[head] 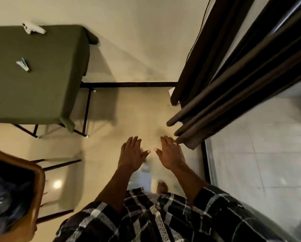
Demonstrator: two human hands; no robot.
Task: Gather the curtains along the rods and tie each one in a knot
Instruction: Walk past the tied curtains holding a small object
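Upward, curtains (230,88) are cut off.

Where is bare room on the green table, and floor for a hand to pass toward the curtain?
Green table: bare cloth right of and nearer than the blue-white item; a white object sits at its far edge. Bare floor between table and curtain. Crowded by the chair, lower left.

Warm, dim indoor light tints the floor (137,110) and wall (128,32) yellow. A small glare spot (57,184) shines on the tiles beside the chair (37,180). The table (32,75) throws a soft shadow rightward. Motion blur smears the lower part, and the wide lens bends the dark curtain (233,84) toward the edges.
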